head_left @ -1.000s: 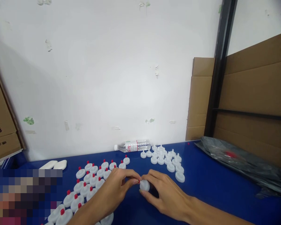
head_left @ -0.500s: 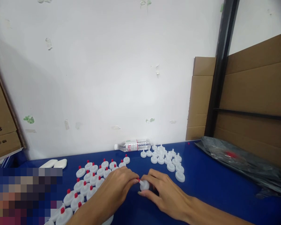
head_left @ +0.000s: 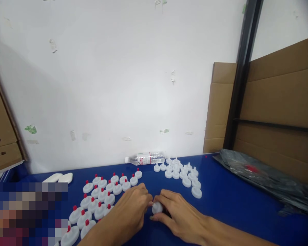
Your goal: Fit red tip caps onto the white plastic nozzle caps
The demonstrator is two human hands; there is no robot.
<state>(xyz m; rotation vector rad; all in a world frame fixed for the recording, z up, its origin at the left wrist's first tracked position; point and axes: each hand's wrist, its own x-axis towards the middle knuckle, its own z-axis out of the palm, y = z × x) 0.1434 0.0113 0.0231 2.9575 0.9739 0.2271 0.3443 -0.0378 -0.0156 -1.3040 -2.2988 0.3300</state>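
A white nozzle cap is tipped toward the left between my hands, just above the blue table. My right hand grips its round base between thumb and fingers. At the nozzle end, my left hand is closed in a pinch; its fingers hide the small red tip. Left of my hands stand many white nozzle caps with red tips, partly covered by my left forearm. Beyond my right hand is a group of white nozzle caps without red tips.
A clear plastic bottle lies against the wall at the back. Two white rounded pieces rest at the back left. Dark plastic bags lie on the right, beside cardboard and a black post. The lower left corner is blurred out.
My left fingers have curled further round the nozzle end, now covering the red tip that showed before. My right hand keeps its hold on the cap, slightly lower in view.
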